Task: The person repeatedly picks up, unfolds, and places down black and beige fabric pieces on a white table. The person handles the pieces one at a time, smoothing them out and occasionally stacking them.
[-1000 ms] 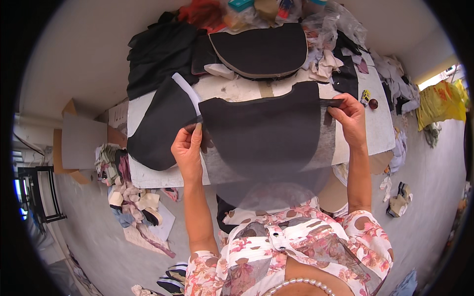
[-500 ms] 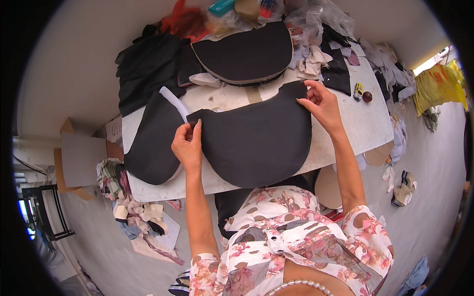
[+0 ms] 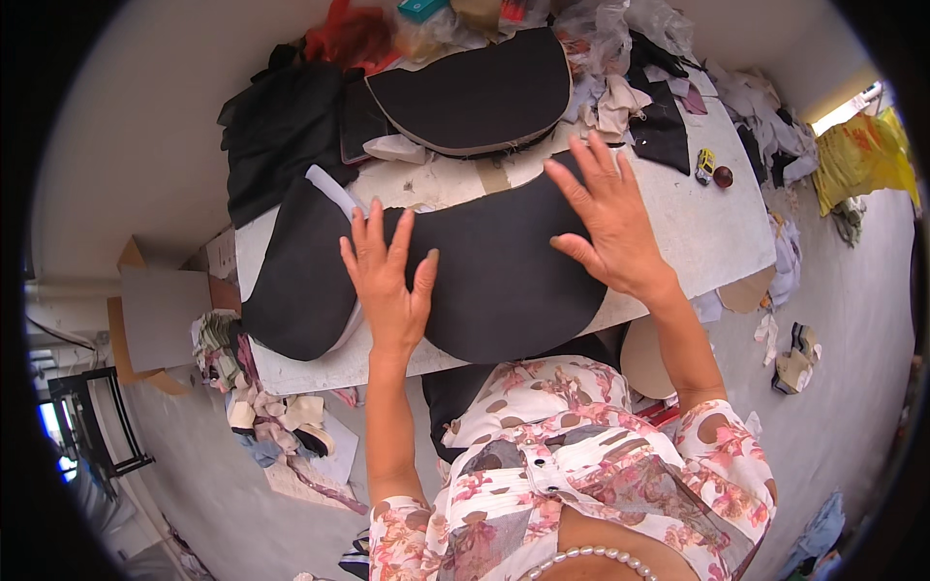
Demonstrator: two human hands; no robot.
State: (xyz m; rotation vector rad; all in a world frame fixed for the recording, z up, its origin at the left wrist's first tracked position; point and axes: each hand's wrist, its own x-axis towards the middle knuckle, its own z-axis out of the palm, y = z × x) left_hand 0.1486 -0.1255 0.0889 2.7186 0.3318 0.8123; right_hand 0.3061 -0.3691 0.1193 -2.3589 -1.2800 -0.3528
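A black fabric piece with a rounded lower edge and a dipped top edge lies on the white table in front of me. My left hand rests over its left end, fingers spread. Over its right end is my right hand, also spread and holding nothing. Whether the palms press on the fabric, I cannot tell. Left of it lies another black piece with a white strip along its edge. Farther back sits a stack of black pieces of like shape with pale edges.
Dark cloth is heaped at the back left. Plastic bags and scraps crowd the far edge. A small yellow toy car and a dark round ball sit at the right. A cardboard box stands left of the table.
Both hands have let go of the fabric piece's upper corners and spread flat over it. The left hand has moved slightly right, and the right hand slightly left.
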